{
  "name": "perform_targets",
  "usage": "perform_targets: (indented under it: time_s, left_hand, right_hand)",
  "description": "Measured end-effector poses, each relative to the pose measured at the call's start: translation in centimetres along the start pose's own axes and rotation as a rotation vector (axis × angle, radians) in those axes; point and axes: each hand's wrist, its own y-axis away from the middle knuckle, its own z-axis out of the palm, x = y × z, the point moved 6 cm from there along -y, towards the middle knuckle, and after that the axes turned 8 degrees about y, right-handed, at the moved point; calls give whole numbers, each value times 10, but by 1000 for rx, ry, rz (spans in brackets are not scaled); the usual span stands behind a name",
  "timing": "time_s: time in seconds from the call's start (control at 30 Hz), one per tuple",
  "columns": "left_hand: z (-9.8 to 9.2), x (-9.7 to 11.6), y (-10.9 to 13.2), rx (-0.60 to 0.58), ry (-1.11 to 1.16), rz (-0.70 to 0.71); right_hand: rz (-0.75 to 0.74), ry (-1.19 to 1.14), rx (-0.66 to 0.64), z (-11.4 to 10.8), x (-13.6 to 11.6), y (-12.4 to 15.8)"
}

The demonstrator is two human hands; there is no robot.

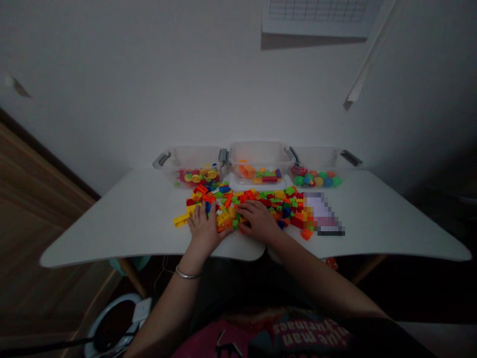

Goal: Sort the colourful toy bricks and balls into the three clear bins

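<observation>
A heap of colourful plastic building blocks [278, 195] is spread across the middle of the white table. My left hand [204, 229] rests on the left part of the heap with its fingers spread apart. Near its fingertips lies a long yellow block [181, 220]. My right hand [260, 221] reaches into the middle of the heap, fingers stretched over the blocks and thumb apart. Small yellow and green blocks lie between the two hands. No block is visibly lifted. What lies beneath my palms is hidden.
Behind the heap stand three clear bins: the left bin [197, 153] with round yellow and red pieces, the middle bin [257, 148] with some blocks, the right bin [316, 154] with coloured balls. A pixelated flat object [326, 214] lies right of the heap on the table [391, 228].
</observation>
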Motion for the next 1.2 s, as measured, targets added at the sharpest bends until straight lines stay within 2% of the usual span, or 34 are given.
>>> perform_targets:
  time_s: [0.23, 0.83, 1.0, 1.2]
  left_hand:
    - [0, 9, 2, 47, 18, 62]
    - [2, 15, 5, 128, 78, 175]
    - [-1, 19, 8, 160, 57, 190]
    - [-7, 23, 11, 150, 69, 211]
  right_hand:
    - [20, -17, 4, -1, 2, -5]
    - [40, -34, 63, -1, -6, -18]
    - [55, -67, 135, -4, -3, -14]
    - [148, -152, 255, -18, 7, -6]
